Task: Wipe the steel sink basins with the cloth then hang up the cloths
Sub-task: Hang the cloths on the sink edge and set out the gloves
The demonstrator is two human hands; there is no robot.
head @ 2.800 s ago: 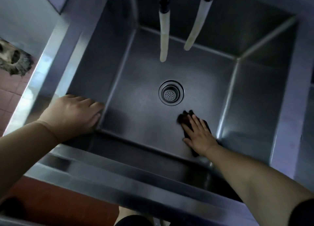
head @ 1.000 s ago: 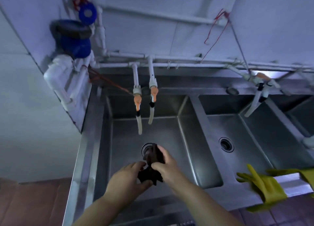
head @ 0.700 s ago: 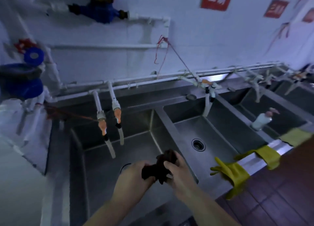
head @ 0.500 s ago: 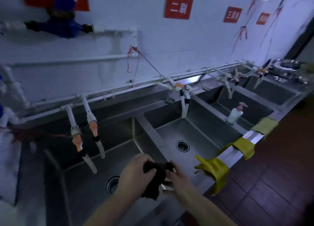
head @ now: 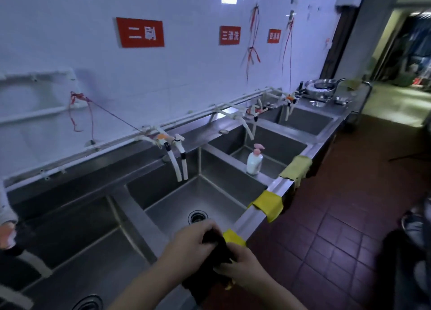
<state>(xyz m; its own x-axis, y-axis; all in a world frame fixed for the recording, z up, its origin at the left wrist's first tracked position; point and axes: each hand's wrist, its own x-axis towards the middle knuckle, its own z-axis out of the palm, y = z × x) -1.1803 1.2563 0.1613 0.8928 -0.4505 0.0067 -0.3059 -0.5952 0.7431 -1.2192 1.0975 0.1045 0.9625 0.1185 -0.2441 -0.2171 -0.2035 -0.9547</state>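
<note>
Both my hands hold a dark cloth (head: 211, 266) bunched between them, above the front rim of the steel sink (head: 254, 214). My left hand (head: 190, 246) grips its upper part and my right hand (head: 242, 265) grips its right side. The cloth's lower end hangs down over the rim. A row of steel basins runs from the near left basin (head: 77, 258) past the second basin (head: 198, 200) to the far right. Yellow cloths or gloves (head: 268, 204) drape over the front rim, one (head: 233, 238) partly hidden behind my hands.
A white pump bottle (head: 254, 160) stands on the divider of the third basin. White hoses (head: 179, 163) hang from wall taps over the basins. Another yellow cloth (head: 296, 170) lies farther along the rim. Metal bowls (head: 321, 90) sit at the far end. Red tiled floor (head: 338, 228) lies to the right.
My right hand lifted the cloth from the left basin floor and both hands took it up. My view swung up and right along the row; my hands now sit over the front rim.
</note>
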